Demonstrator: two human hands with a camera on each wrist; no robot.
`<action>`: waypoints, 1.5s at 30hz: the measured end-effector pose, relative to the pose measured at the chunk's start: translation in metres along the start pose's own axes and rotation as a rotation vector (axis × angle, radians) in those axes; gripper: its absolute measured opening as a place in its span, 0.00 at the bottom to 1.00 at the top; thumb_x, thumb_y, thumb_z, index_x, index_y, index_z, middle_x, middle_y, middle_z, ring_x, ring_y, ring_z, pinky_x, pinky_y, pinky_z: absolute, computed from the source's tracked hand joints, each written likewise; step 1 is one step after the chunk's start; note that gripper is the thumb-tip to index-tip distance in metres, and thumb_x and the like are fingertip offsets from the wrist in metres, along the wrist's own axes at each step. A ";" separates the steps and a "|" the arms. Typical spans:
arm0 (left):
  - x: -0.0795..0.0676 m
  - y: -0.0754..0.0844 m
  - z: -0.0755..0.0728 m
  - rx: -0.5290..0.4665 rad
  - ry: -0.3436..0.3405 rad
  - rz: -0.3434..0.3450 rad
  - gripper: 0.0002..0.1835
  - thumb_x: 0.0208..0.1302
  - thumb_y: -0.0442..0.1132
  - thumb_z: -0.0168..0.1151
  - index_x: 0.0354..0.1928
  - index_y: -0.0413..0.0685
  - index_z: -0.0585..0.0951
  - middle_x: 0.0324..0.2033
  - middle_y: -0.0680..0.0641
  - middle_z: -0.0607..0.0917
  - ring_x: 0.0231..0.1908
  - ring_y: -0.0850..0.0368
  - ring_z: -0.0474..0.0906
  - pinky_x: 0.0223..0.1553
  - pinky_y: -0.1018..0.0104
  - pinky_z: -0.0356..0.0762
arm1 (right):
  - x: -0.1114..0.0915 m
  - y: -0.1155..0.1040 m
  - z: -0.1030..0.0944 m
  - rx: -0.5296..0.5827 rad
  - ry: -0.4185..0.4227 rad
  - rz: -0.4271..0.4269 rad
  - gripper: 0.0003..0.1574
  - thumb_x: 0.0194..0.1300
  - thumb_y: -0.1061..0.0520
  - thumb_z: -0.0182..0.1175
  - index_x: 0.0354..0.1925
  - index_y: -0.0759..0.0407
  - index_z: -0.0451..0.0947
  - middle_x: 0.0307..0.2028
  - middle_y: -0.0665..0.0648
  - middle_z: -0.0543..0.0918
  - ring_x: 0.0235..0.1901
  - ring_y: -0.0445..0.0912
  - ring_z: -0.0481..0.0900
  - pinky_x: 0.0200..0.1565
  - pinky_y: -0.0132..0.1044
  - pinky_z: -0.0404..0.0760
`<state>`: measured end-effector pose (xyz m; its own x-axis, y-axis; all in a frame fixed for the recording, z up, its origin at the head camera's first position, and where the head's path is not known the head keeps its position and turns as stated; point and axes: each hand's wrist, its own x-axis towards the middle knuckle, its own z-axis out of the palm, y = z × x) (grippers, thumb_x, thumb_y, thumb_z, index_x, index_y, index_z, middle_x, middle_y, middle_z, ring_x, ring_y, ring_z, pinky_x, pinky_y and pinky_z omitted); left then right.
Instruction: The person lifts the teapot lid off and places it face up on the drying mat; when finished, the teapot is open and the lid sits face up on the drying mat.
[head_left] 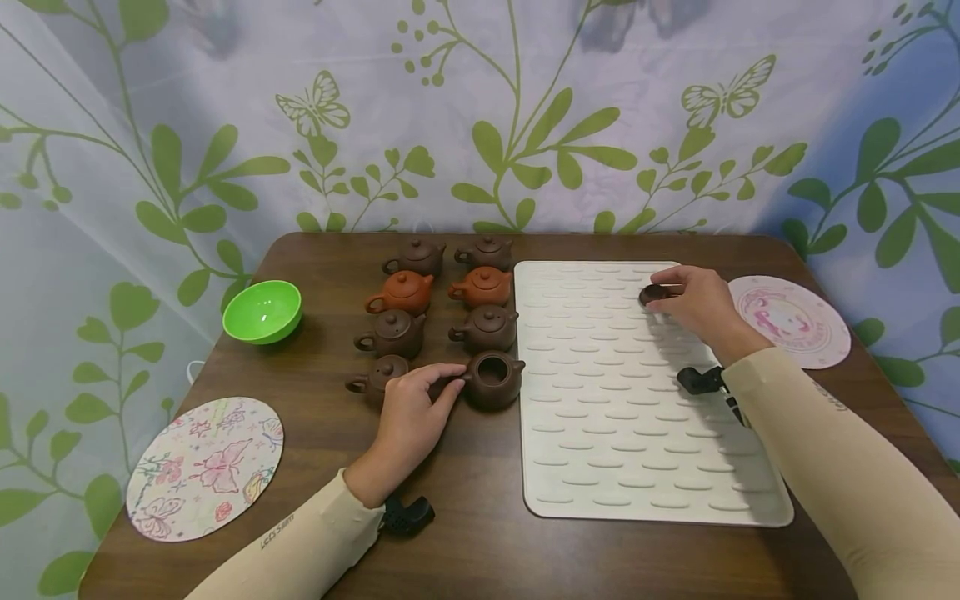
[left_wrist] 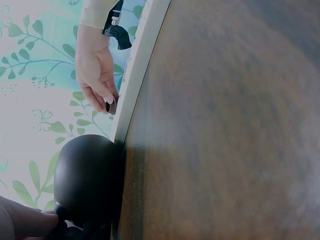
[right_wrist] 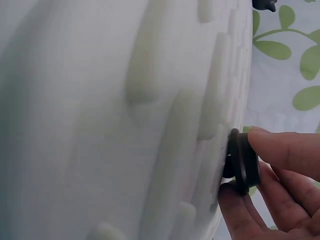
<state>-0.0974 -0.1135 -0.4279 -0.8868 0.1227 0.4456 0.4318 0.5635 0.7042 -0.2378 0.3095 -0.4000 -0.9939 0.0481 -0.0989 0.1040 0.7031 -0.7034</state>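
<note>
My left hand (head_left: pixel 414 417) pinches the handle of a dark brown teapot (head_left: pixel 497 395), which stands lidless on the table with its round opening showing. In the left wrist view the thumb lies at the handle beside the dark pot body (left_wrist: pixel 87 175). Over the far right part of a white ridged mat (head_left: pixel 600 433), my right hand (head_left: pixel 701 302) holds a small dark teapot lid (right_wrist: pixel 246 162) between thumb and fingers. The lid is turned over, its knob facing down at the mat. Another dark teapot (head_left: pixel 377 377) is partly hidden behind my left hand.
Several lidded teapots, dark brown and orange-red (head_left: pixel 483 286), stand in two columns left of the mat. A green bowl (head_left: pixel 262 312) sits at the table's left edge, with a butterfly-patterned round mat (head_left: pixel 206 468) nearer. A pink round mat (head_left: pixel 791 321) lies at the right.
</note>
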 end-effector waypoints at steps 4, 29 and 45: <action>-0.002 0.000 0.001 0.003 0.007 0.008 0.08 0.65 0.29 0.75 0.45 0.42 0.92 0.41 0.49 0.91 0.44 0.54 0.88 0.44 0.53 0.85 | -0.002 -0.001 -0.001 0.015 -0.002 0.000 0.32 0.69 0.59 0.74 0.67 0.65 0.77 0.61 0.73 0.80 0.64 0.65 0.73 0.55 0.59 0.76; -0.005 0.003 0.003 0.008 0.010 -0.006 0.08 0.65 0.29 0.75 0.45 0.43 0.92 0.41 0.50 0.92 0.43 0.57 0.88 0.44 0.55 0.84 | -0.020 -0.016 -0.005 -0.066 0.111 -0.082 0.27 0.70 0.59 0.71 0.64 0.66 0.79 0.62 0.71 0.80 0.64 0.67 0.75 0.58 0.63 0.76; 0.005 0.002 -0.004 0.011 -0.003 -0.019 0.09 0.64 0.29 0.76 0.45 0.43 0.92 0.41 0.50 0.92 0.45 0.55 0.88 0.46 0.53 0.84 | -0.025 -0.047 0.016 -0.057 0.103 -0.174 0.24 0.69 0.63 0.72 0.61 0.65 0.81 0.60 0.69 0.82 0.61 0.64 0.80 0.60 0.59 0.77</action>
<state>-0.1000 -0.1148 -0.4218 -0.8951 0.1143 0.4309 0.4134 0.5747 0.7062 -0.2170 0.2635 -0.3759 -0.9954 -0.0070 0.0952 -0.0685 0.7463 -0.6621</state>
